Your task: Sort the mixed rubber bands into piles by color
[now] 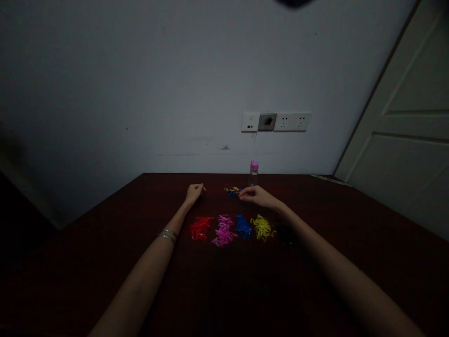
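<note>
My left hand (195, 192) rests on the dark table beyond the red pile (200, 228), its fingers curled closed; whatever they hold, if anything, is too small to make out. My right hand (255, 194) is at the right edge of a small mixed-colour pile (232, 190), with thumb and fingers pinched together; their contents cannot be made out. Nearer me, a row continues from the red pile with a pink pile (225, 230), a blue pile (243, 227) and a yellow pile (262, 227). A dark pile (286, 235) lies dimly beside my right forearm.
Behind my right hand stands a clear bottle with a pink cap (254, 165). The table (115, 210) meets a pale wall bearing sockets (293, 122). A panelled door (403, 112) is at the right.
</note>
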Tool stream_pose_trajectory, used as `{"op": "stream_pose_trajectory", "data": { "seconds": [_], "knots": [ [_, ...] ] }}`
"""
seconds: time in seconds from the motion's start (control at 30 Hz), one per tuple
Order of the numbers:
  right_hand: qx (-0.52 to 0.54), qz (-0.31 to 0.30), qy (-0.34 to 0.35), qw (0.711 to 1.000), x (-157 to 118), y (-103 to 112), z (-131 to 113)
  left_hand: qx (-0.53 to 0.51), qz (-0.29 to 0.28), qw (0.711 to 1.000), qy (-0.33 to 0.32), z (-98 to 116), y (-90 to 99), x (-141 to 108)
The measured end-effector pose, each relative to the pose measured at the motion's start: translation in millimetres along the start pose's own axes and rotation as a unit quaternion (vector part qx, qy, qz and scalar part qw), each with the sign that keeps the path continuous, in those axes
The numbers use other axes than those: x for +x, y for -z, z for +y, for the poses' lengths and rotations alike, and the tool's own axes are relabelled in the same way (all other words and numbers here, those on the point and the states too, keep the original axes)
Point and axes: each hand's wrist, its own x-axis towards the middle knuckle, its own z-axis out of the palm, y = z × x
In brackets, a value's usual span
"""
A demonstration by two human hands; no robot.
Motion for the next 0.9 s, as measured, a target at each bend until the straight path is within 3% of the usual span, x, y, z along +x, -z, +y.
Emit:
{"op": "stream_pose_trajectory", "data": {
  "seconds": [0.2,0.33,0.5,0.6,0.73,0.9],
  "knots": [
    [0.018,0.177,-0.086,0.980,-21,46,48,-0.002,0.011,1.000,-0.011,-1,-0.1,2],
    [0.039,0.262,-0.136,0.955,-35,60,76,-0.037,0.027,0.999,0.003,0,1.0,3],
    [0.032,0.287,-0.123,0.950,-36,60,93,-0.043,0.013,0.999,0.021,10,-2.1,0],
    [-0.001,0.289,-0.115,0.950,-35,58,94,-0.017,-0.056,0.998,0.009,21,-13.1,-4],
    [-0.050,0.273,-0.109,0.955,-37,56,89,0.061,-0.163,0.983,-0.054,35,-36.1,-5],
    [-0.102,0.250,-0.093,0.958,-39,54,84,0.147,-0.187,0.966,-0.098,42,-61.0,2]
  ]
}}
